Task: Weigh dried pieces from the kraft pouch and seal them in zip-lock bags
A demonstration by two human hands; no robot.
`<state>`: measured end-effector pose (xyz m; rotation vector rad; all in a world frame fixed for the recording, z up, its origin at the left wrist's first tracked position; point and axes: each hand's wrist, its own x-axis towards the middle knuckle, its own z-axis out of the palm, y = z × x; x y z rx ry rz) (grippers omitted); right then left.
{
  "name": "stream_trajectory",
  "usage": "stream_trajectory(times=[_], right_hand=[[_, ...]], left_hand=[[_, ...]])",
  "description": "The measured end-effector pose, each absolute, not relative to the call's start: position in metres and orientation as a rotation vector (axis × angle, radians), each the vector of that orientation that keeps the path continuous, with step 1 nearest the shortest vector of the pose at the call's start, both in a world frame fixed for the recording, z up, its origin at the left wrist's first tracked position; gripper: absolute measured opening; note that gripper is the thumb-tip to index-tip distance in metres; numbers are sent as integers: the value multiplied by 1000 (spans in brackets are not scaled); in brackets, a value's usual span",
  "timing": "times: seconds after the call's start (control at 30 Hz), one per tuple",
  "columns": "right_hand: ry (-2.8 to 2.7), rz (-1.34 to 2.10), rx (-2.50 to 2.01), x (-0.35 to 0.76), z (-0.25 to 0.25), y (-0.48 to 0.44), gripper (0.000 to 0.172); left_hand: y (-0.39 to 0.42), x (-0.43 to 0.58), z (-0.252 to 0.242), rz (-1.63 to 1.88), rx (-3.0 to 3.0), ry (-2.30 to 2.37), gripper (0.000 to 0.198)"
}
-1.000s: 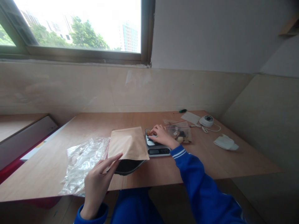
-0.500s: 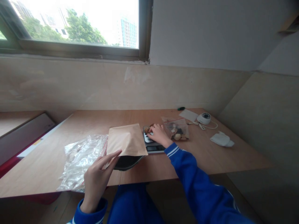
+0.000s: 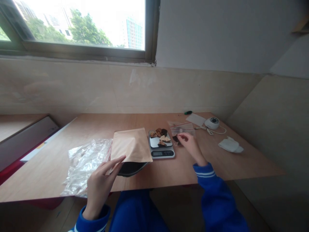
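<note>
Two hands in view, both bare, blue cuffs; L hand (image 3: 103, 182) at near edge of desk (image 3: 169, 174), forearm rising from bottom of view, L of centre, back of hand turned outward, fingers extended fwd & to R, laid on top of kraft bag (image 3: 130, 146), thumb low; grip = light grasp on bag's near-L edge; bag's mouth faces the person, dark interior showing, bag just L of scale (image 3: 153, 142); R hand (image 3: 189, 145) to R of scale, forearm slanting up & L from lower R, wrist a bit above desk, back of hand up, fingers curled, thumb & index brought together, tips pointing L; a dark piece (image 3: 175, 138) sits right at those tips; cannot tell if pinched or lying in clear zip bag (image 3: 185, 127), whose near end the hand partly hides; approx. five dried brown pieces (image 3: 164, 139) on scale plate, mixed dark & pale, grouped toward far side & R, bare plate at near-L; display faces the person, digits illegible; crinkled clear plastic (image 3: 84, 167) lies L of kraft bag; far R of desk: white dome camera (image 3: 208, 123) w/ white cable (image 3: 219, 132), white sheet (image 3: 196, 120) beside it, white crumpled wad (image 3: 231, 145) nearer.
</note>
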<state>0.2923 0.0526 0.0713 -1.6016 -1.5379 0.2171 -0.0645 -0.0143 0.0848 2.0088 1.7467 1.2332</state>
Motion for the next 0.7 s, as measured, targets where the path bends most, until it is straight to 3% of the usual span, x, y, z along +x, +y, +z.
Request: stream_trajectory(times=[0.3, 0.47, 0.7], right_hand=[[-1433, 233, -1779, 343, -15, -4, 38], [-1268, 150, -1732, 342, -26, -9, 43], [-1221, 135, -1686, 338, -21, -18, 36]], left_hand=[[9, -71, 69, 949, 2034, 1946, 27], [34, -69, 64, 766, 2026, 1994, 26], [35, -81, 51, 921, 2095, 1843, 39]])
